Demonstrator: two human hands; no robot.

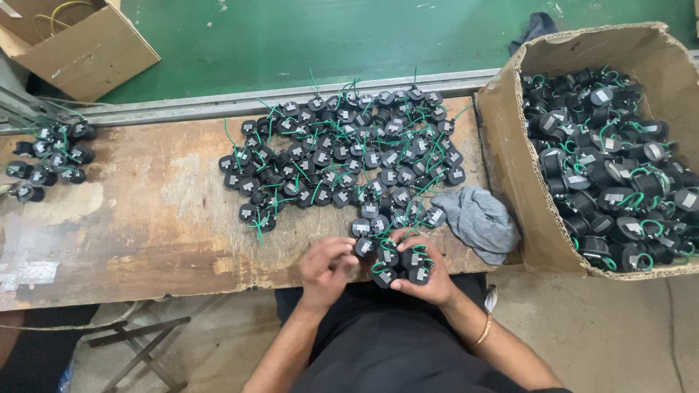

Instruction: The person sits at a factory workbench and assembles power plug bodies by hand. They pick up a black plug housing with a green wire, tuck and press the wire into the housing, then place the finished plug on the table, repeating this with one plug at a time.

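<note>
Dozens of small black round parts with green wire loops [342, 145] lie spread over the worn wooden desk [145, 218], and the right hand [426, 276] cups a cluster of them [400, 263] at the near edge, fingers curled around the bunch. Left hand [328, 266] sits just beside it, fingers pinching one black part [363, 247]. Grey cloth [480, 222] rests to the right, touching the cardboard box [510, 153] that is heaped with the same parts. Another small group [51, 160] sits far left
</note>
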